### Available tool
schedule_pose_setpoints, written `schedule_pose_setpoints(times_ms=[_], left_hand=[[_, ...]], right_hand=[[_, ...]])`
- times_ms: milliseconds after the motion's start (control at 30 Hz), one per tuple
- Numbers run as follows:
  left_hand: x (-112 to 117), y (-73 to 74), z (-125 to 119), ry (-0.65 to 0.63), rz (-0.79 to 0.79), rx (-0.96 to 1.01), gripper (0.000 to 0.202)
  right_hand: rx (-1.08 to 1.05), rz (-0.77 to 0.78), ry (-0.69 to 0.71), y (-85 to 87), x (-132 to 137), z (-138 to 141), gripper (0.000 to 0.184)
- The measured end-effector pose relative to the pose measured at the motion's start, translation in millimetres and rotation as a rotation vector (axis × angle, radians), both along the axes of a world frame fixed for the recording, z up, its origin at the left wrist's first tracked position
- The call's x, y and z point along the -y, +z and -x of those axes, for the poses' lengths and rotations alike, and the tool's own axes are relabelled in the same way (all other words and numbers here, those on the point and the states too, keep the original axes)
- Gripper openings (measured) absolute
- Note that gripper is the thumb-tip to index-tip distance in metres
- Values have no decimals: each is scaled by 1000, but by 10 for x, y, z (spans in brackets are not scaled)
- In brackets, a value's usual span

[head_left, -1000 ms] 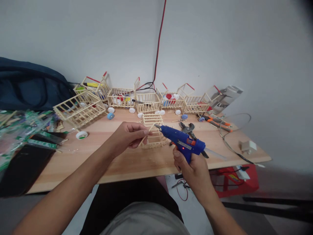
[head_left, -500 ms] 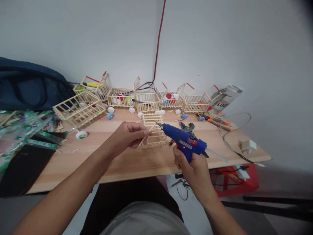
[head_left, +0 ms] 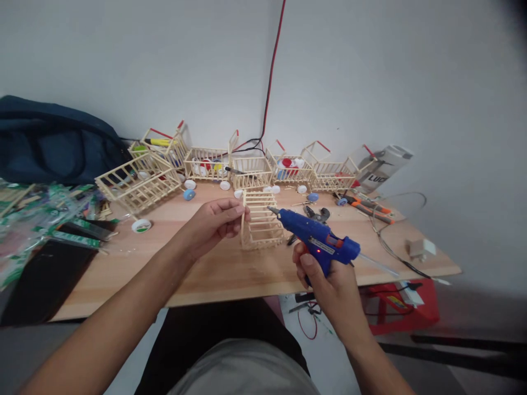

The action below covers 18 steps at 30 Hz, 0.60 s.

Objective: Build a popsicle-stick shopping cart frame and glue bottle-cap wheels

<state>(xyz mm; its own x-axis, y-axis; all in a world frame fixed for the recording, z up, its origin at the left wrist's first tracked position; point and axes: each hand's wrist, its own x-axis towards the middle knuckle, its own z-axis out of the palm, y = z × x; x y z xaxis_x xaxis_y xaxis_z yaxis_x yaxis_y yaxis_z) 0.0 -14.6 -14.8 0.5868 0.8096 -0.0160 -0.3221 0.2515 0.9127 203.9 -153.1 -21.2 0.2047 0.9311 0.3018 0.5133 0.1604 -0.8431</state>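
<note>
My left hand (head_left: 220, 219) pinches a thin wooden stick (head_left: 244, 199) between thumb and fingers, at the left edge of a small basket frame (head_left: 263, 222) made of wooden sticks. Where the stick ends below the fingers is hard to make out. My right hand (head_left: 325, 274) is wrapped round the handle of a blue glue gun (head_left: 317, 236) with a red light lit on it. Its nozzle points left, over the right part of the frame. A clear glue stick (head_left: 381, 264) juts from its back.
Several stick-built carts (head_left: 142, 181) with red handles line the wall. Wheels (head_left: 189, 195) lie before them. Pliers (head_left: 370, 211), a cable (head_left: 391, 247) and a white adapter (head_left: 422, 248) lie right; plastic bags (head_left: 53, 208), a white cap (head_left: 141, 225) and a dark bag (head_left: 57, 142) left.
The stick in my left hand has swung from slanting across the frame to lying along its left edge. The glue gun has moved slightly right and down. The view has shifted a little.
</note>
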Motion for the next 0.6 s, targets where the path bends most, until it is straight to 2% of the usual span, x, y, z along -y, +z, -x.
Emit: schedule_pose_setpoints(times_ms=[100, 200, 600], left_hand=[[-34, -18, 11, 31, 33, 86, 22], [-47, -17, 21, 1, 57, 124, 23], [-43, 13, 28, -25, 89, 139, 25]], right_hand=[[-80, 80, 95, -28, 21, 28, 27], [-69, 138, 146, -61, 39, 72, 30], [-35, 168, 160, -87, 49, 104, 32]])
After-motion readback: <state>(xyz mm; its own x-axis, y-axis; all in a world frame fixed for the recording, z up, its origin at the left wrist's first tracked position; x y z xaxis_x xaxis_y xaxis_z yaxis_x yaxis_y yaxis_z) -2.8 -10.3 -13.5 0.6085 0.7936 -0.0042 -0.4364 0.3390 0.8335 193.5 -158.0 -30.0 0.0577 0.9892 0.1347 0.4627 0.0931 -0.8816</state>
